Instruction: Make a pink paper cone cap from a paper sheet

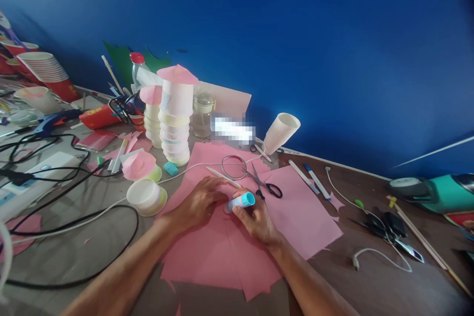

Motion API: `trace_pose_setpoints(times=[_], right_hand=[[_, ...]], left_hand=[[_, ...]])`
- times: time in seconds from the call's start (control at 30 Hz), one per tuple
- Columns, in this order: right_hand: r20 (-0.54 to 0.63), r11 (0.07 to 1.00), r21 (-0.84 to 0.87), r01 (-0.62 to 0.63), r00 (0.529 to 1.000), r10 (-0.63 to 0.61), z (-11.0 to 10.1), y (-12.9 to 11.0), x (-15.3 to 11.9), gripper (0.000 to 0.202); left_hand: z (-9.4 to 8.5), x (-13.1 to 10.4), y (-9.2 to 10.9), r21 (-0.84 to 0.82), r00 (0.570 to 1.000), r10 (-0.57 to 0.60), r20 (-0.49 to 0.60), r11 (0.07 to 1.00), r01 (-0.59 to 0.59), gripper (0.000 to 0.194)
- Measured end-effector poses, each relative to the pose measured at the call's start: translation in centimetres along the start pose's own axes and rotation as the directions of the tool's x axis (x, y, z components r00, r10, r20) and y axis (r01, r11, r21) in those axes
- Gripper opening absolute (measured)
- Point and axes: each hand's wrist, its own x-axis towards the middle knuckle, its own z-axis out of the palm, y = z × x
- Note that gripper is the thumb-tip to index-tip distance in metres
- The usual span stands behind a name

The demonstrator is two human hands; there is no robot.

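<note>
Bare forearms reach in from the bottom left and bottom right and meet over overlapping sheets of pink paper (218, 261), matte and flat, with straight edges and a few ragged corners, spread on the dull, smooth table (333, 276). The right hand (255, 219) is turned inward over the paper, wrist low, its thumb laid along the near side of a glue stick (240, 202); its fingers are clamped around this slim cylinder, pale-bodied with a glossy turquoise end, which leans with that end up and to the right. The left hand (202, 205) lies palm down just beside it, knuckles arched, its fingers bent and close together over the paper; whether they pinch anything underneath, I cannot tell. To the left sits a squat, smooth white paper cup (142, 196), tilted on its side. Just beyond the hands lie a slender pale pencil (222, 176), scissors (274, 189) with black looped handles and spread metal blades, and a thin round ring (222, 164). A chunky blue eraser (171, 169) is near the paper's left edge, and two slim markers (317, 182) lie past its right side. Farther back, a ribbed tower of paper cups (176, 131) stands upright under a shallow pink paper cone (177, 74), beside a clear glass jar (203, 116); a nested stack of white cups (279, 133) leans before the smooth blue wall (314, 49).
</note>
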Motion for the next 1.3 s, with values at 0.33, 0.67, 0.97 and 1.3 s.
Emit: trace_pose_setpoints(times=[0.33,0.67,0.97,1.3], right_hand=[[0.102,0.996,0.051,-0.071,0.993,0.065,-0.2,-1.2,0.1,0.009],[-0.163,0.968,0.23,-0.097,0.977,0.137,-1.1,-0.3,-0.1,0.024],[0.049,0.996,0.047,-0.074,0.996,0.071,0.0,-0.6,-0.2,0.013],[0.038,0.95,0.263,-0.17,0.985,0.166,-0.9,-0.9,-0.2,0.029]], left_hand=[[-0.2,0.2,0.3,0.063,1.0,-0.016,0.025,0.998,0.015,0.042],[-0.3,0.2,0.4,0.073,0.997,-0.067,0.041,0.995,0.064,0.041],[0.1,0.3,0.1,0.034,1.0,-0.027,0.01,0.999,0.027,0.046],[0.2,0.0,-0.2,0.04,0.999,-0.031,0.014,0.999,0.031,0.047]])
